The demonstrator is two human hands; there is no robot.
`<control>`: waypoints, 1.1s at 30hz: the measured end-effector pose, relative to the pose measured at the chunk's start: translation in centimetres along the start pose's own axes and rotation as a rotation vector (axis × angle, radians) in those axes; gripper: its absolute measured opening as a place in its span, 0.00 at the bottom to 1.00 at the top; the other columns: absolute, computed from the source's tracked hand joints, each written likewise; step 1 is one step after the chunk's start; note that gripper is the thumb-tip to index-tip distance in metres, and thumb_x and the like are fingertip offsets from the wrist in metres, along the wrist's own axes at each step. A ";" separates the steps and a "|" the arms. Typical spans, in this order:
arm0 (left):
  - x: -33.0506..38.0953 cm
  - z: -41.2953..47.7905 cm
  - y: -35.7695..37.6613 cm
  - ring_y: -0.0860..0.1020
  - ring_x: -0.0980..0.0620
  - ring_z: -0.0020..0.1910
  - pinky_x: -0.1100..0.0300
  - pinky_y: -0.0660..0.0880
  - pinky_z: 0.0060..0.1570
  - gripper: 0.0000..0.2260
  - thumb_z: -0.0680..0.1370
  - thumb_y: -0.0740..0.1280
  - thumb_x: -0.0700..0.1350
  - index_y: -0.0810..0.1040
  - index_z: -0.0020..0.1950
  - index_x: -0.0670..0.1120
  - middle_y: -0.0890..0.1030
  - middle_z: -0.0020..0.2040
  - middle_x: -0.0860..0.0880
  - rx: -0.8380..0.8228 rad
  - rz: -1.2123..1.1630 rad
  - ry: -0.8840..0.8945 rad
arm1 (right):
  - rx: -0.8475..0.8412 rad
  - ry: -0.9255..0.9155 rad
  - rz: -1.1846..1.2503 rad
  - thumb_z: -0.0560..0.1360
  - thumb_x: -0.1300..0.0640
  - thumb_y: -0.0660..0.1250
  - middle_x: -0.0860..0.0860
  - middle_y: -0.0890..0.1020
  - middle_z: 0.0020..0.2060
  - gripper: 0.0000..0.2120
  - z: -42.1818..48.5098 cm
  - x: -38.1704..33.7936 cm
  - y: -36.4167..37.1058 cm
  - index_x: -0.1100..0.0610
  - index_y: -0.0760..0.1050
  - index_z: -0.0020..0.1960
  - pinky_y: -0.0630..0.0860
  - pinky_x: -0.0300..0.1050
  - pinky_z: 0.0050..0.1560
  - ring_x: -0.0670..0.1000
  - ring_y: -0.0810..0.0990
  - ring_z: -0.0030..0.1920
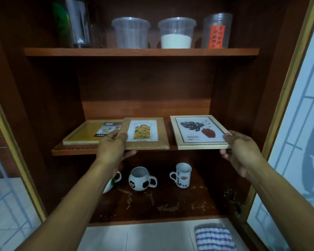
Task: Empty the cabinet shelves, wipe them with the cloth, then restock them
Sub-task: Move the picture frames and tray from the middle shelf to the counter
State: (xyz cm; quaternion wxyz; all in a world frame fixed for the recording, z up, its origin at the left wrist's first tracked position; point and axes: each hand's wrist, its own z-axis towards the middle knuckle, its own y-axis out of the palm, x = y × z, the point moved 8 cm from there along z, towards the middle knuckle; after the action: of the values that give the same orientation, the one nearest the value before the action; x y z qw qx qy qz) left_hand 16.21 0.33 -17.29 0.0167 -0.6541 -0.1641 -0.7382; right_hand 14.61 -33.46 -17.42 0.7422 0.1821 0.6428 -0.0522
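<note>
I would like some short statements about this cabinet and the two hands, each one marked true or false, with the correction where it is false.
1. The left hand grips the cork frame with the yellow picture. True.
2. The right hand is empty. False: it grips the pale frame with the leaf print.
3. One clear tub on the top shelf holds white powder. True.
4. The striped cloth lies on the middle shelf. False: it lies on the white surface below the cabinet.
5. The football mug stands upright on the bottom shelf. True.
</note>
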 end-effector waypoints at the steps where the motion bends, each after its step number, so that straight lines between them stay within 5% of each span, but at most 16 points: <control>1: 0.1 -0.3 -0.3 0.82 0.55 0.34 0.64 0.79 0.29 0.08 0.82 0.64 0.43 0.73 0.60 0.46 0.81 0.46 0.47 0.000 -0.003 0.000 | -0.006 -0.004 -0.002 0.83 0.61 0.57 0.53 0.79 0.35 0.09 -0.4 -0.1 0.1 0.59 0.76 0.54 0.66 0.39 0.23 0.48 0.69 0.25; 7: 0.6 -2.2 -2.4 0.82 0.50 0.37 0.64 0.78 0.29 0.03 0.82 0.63 0.42 0.75 0.53 0.47 0.81 0.47 0.45 0.006 -0.024 0.002 | -0.019 -0.021 0.001 0.83 0.60 0.56 0.51 0.80 0.33 0.11 -3.6 -0.7 0.3 0.60 0.76 0.57 0.67 0.38 0.25 0.47 0.69 0.26; 16: 0.8 -6.0 -5.2 0.81 0.57 0.29 0.66 0.76 0.26 0.09 0.82 0.63 0.42 0.77 0.60 0.42 0.83 0.45 0.46 0.010 0.000 0.012 | 0.069 0.037 0.109 0.82 0.59 0.61 0.51 0.84 0.36 0.11 -9.3 0.4 -0.8 0.57 0.74 0.63 0.76 0.35 0.25 0.46 0.77 0.26; 25: -0.9 -11.8 -7.3 0.83 0.56 0.33 0.64 0.77 0.28 0.10 0.82 0.64 0.45 0.76 0.63 0.47 0.84 0.46 0.48 0.062 -0.002 0.000 | 0.062 0.050 0.118 0.81 0.59 0.62 0.55 0.84 0.42 0.15 -13.9 2.1 -4.0 0.58 0.71 0.67 0.77 0.37 0.26 0.47 0.79 0.25; 33: -3.8 -18.4 -8.2 0.84 0.52 0.39 0.61 0.77 0.29 0.11 0.81 0.65 0.46 0.76 0.63 0.50 0.86 0.45 0.49 0.130 0.014 -0.050 | 0.006 0.053 0.060 0.82 0.57 0.60 0.54 0.86 0.42 0.14 -19.2 3.9 -6.6 0.49 0.73 0.66 0.78 0.38 0.29 0.48 0.80 0.30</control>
State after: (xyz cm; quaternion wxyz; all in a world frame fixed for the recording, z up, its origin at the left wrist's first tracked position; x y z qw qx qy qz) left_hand -2.91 2.51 -24.44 0.0600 -0.6711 -0.2075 -0.7092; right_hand -4.74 -32.53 -24.59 0.7256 0.2046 0.6564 -0.0269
